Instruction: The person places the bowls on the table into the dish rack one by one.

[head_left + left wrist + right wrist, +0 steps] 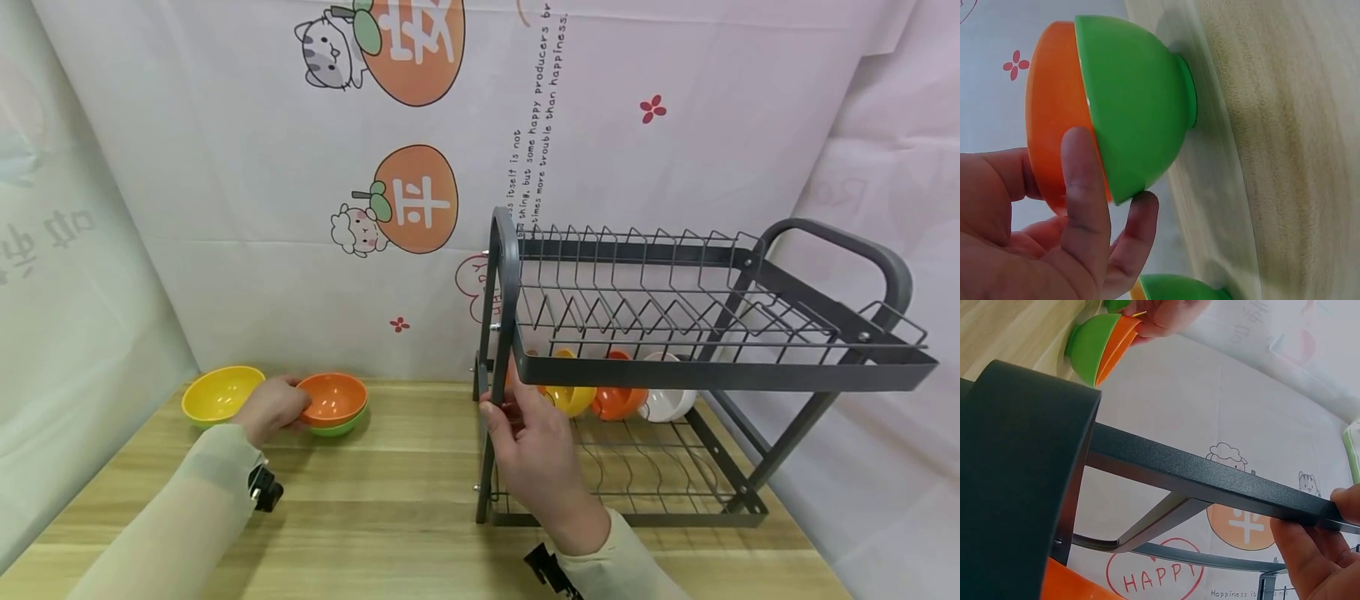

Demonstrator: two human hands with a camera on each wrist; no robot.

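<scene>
a: head view: where's the orange bowl [332,398]?
b: nested in the green bowl [345,429], left of the two-tier dish rack [727,375]. the left hand [274,407] grasps it.
a: left wrist?
b: fingers pinch the orange bowl's side; one fingertip meets the green rim. to part them cleanly, i'd free that finger and lift straight.
a: right wrist?
b: right hand [1319,550] pinching the rack's post [1210,478]; light steadying pressure should do.
</scene>
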